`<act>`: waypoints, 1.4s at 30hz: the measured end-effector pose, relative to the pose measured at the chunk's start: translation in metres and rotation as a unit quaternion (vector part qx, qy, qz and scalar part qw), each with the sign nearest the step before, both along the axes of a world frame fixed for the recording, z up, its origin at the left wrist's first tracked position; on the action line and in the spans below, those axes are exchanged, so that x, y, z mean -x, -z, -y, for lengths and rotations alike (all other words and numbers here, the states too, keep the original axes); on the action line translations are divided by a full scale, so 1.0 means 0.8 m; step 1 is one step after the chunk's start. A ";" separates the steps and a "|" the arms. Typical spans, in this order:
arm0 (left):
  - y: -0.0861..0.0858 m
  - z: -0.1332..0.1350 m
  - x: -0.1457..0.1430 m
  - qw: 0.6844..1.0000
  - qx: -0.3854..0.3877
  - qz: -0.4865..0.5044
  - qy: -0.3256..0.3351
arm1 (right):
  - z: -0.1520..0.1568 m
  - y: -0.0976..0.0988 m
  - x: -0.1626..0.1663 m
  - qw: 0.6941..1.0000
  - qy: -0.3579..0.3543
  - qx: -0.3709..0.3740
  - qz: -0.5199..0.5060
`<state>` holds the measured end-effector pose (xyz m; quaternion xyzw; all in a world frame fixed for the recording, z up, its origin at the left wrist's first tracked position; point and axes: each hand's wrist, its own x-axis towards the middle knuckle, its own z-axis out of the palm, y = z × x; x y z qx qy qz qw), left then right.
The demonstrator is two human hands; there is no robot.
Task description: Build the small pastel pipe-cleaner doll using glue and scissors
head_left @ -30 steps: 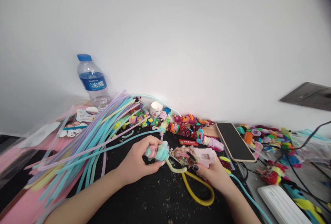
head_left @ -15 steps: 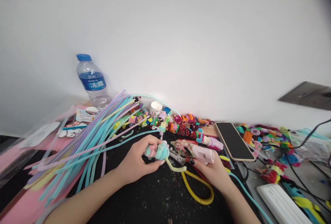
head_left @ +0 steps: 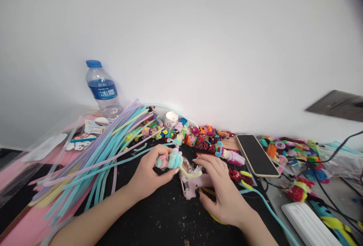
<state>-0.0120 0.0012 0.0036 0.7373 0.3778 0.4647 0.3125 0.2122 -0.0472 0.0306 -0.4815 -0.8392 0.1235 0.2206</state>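
Note:
My left hand (head_left: pixel 153 168) pinches a small pipe-cleaner figure (head_left: pixel 175 158), made of mint coils with pink parts at its left end. A pale yellow pipe-cleaner end (head_left: pixel 190 172) sticks out from it to the right. Just right of the figure, a pink hot glue gun (head_left: pixel 188 188) lies on the black mat, its grimy tip towards the wall. My right hand (head_left: pixel 222 185) is over its handle, fingers stretched and thumb apart; whether the palm touches the handle is hidden. A yellow pipe-cleaner loop (head_left: pixel 217 218) is partly under this hand.
Many pastel pipe cleaners (head_left: pixel 104 155) fan out at left, near a water bottle (head_left: pixel 103 91). Finished pipe-cleaner pieces (head_left: pixel 201 143) line the wall behind a white paper cup (head_left: pixel 171 119). Rightward are a phone (head_left: pixel 256 155), black cables (head_left: pixel 323 185) and a white power strip (head_left: pixel 309 225).
My right hand has lowered and turned the glue gun onto the mat beside the figure, and its fingers have spread. The left hand has shifted slightly left, still pinching the figure.

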 end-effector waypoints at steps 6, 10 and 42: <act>0.001 0.008 -0.003 0.997 -0.007 -0.018 0.079 | 0.008 0.015 0.013 0.990 -0.035 -0.046 -0.131; 0.001 0.010 -0.005 0.994 -0.013 -0.032 0.105 | 0.011 0.018 0.022 0.984 -0.045 -0.079 -0.152; -0.009 0.015 -0.011 0.982 0.061 -0.041 0.175 | 0.007 0.025 0.020 0.977 0.050 -0.058 -0.199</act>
